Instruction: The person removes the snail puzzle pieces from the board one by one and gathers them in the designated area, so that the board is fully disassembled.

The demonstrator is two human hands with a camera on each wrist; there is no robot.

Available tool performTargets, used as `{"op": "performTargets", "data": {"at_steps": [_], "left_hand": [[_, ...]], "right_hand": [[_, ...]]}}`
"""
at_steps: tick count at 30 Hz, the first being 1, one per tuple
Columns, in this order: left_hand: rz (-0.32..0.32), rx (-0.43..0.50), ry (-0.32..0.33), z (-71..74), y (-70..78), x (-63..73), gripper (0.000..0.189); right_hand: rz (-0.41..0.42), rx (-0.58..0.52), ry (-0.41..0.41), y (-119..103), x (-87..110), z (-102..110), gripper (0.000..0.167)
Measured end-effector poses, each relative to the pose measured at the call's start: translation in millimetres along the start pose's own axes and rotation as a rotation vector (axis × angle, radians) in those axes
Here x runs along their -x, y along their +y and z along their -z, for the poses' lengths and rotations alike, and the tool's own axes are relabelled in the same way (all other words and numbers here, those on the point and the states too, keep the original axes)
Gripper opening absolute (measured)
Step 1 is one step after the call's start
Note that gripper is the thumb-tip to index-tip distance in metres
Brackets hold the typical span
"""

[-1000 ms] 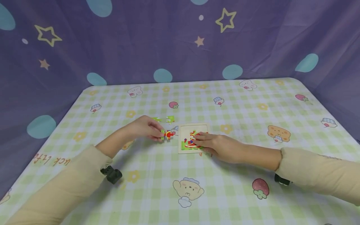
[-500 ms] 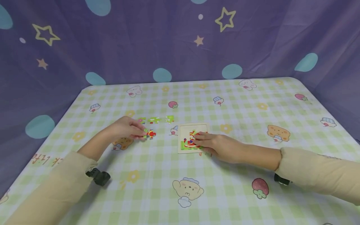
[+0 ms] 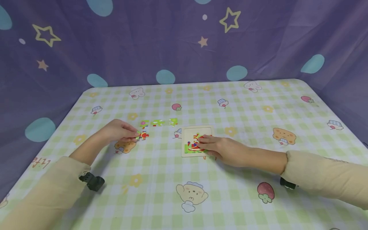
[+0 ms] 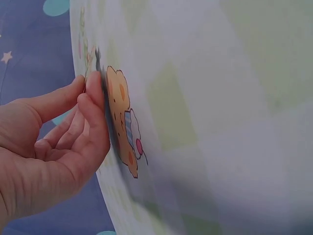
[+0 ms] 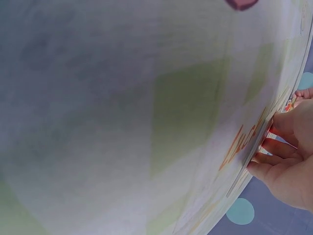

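Note:
Between thumb and fingertips, my left hand [image 3: 118, 131] pinches the edge of a red-and-green jigsaw puzzle piece [image 3: 143, 135], low over the tablecloth or on it. The left wrist view shows this piece only edge-on at the fingertips. My right hand [image 3: 228, 150] rests with extended fingers on a square wooden puzzle board [image 3: 188, 132]. Several fitted pieces [image 3: 194, 146] in red, green and blue lie in the board's lower part, partly covered by the fingers. The board's upper left shows bare wood.
Behind the held piece lie three loose green puzzle pieces in a row: one with a pink flower [image 3: 144, 123], a middle one [image 3: 157, 122] and one with a face-like print [image 3: 173, 122]. A checked tablecloth [image 3: 155, 179] covers the table; a purple curtain [image 3: 178, 41] hangs behind.
My left hand has moved left with the pinched piece, away from the board, uncovering the loose pieces behind. My right hand has stayed on the board.

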State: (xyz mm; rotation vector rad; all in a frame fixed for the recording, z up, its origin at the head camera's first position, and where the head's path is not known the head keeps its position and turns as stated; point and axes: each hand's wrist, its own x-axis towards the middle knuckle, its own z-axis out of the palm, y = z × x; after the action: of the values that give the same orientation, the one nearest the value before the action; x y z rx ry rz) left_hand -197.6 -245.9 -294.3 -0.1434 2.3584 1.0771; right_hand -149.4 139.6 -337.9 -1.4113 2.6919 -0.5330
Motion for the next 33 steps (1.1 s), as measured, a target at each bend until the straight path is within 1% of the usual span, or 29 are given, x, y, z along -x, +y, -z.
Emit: {"op": "performTargets", "data": {"at_steps": [2,6,9,16,21,26,28,33], "left_hand": [[0.011,-0.007,0.018,-0.1,-0.1,-1.0,0.043],[0.021,-0.053,0.078,-1.1,0.8,-2.7,0.039],[0.024,-0.068,0.110,-2.9,1.9,-2.9,0.036],[0.038,-0.046,0.139,-8.5,9.0,0.9,0.032],[0.025,-0.047,0.164,-10.2,7.9,1.1,0.030],[0.009,-0.071,0.191,-12.1,7.4,3.7,0.030],[-0.003,-0.108,0.212,-13.7,8.4,5.3,0.030],[-0.058,-0.249,0.276,-19.1,11.4,8.7,0.029]], "right_hand": [[0.000,0.003,0.003,0,0.3,0,0.040],[0.000,0.009,0.002,0,0.6,0,0.040],[0.002,0.007,0.001,-1,0.5,1,0.040],[0.005,0.005,-0.004,-1,0.0,1,0.040],[0.003,0.002,-0.007,-2,-0.5,2,0.040],[0.003,0.001,-0.007,-2,-0.8,2,0.040],[0.001,0.000,-0.007,-2,-0.7,3,0.040],[-0.006,0.000,-0.011,-2,0.0,2,0.040]]}}
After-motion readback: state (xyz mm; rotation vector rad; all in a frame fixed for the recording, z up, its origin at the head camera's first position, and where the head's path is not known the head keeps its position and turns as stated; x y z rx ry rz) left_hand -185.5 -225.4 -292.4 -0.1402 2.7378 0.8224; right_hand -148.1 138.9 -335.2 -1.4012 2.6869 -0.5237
